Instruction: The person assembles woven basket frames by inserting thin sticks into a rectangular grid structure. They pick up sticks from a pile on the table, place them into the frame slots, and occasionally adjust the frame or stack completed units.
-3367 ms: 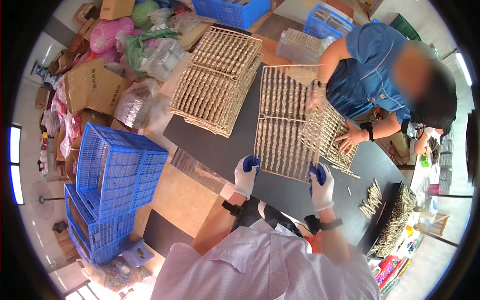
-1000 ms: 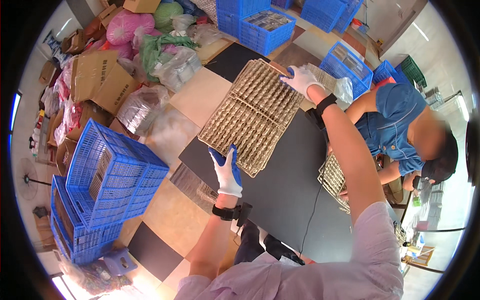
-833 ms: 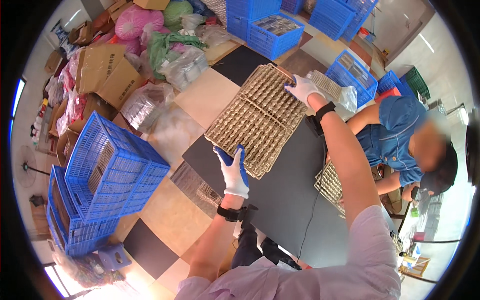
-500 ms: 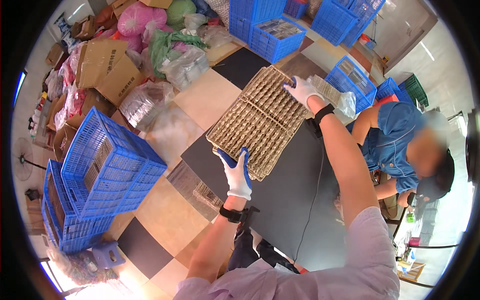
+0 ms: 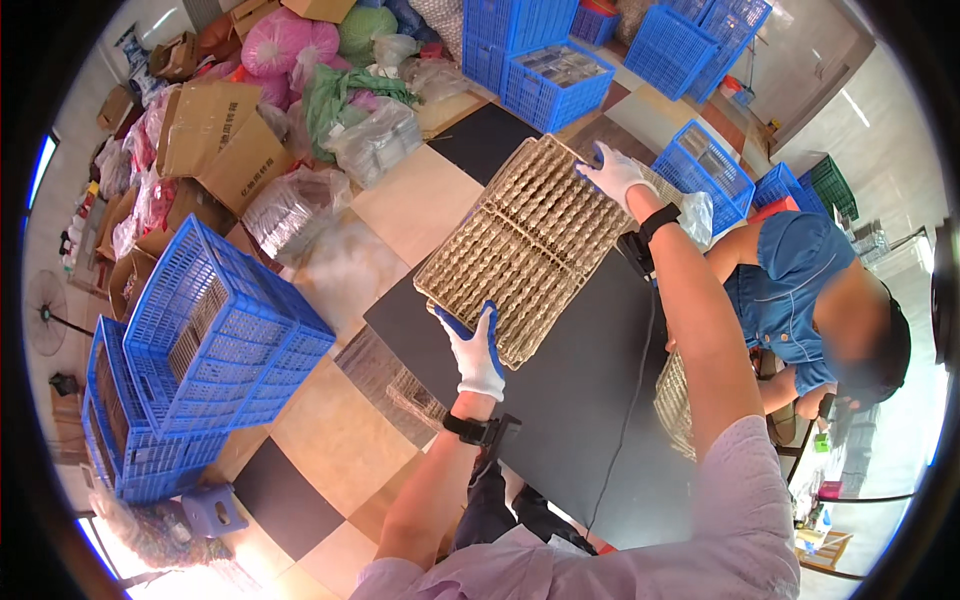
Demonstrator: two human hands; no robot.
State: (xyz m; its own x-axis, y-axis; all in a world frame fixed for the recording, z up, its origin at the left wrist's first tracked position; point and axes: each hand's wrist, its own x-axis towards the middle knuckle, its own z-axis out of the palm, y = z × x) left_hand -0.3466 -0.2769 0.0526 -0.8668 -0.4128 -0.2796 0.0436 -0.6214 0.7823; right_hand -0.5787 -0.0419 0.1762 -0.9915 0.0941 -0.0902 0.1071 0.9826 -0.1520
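Note:
A stack of tan, ridged trays (image 5: 530,245) with rows of bumps is tilted over the far end of the dark table. My left hand (image 5: 475,355), in a white glove with a blue palm, grips its near left edge, thumb on one side; the fingers beneath are partly hidden. At the far right edge is my right hand (image 5: 615,178), gloved alike, its thumb and finger apart over the rim and the rest hidden. Black straps with small devices sit on both wrists.
Beyond the dark table (image 5: 560,430), whose top a black cable (image 5: 625,430) crosses, are blue crates (image 5: 555,80). More blue crates (image 5: 230,340) stand at left, below cardboard boxes (image 5: 215,140) and bags. At right a person in blue (image 5: 790,270) sits beside another ridged tray (image 5: 675,400).
The stack has shifted slightly right and its right side has come up, together with my right hand. Another ridged tray has come into sight by the person at right.

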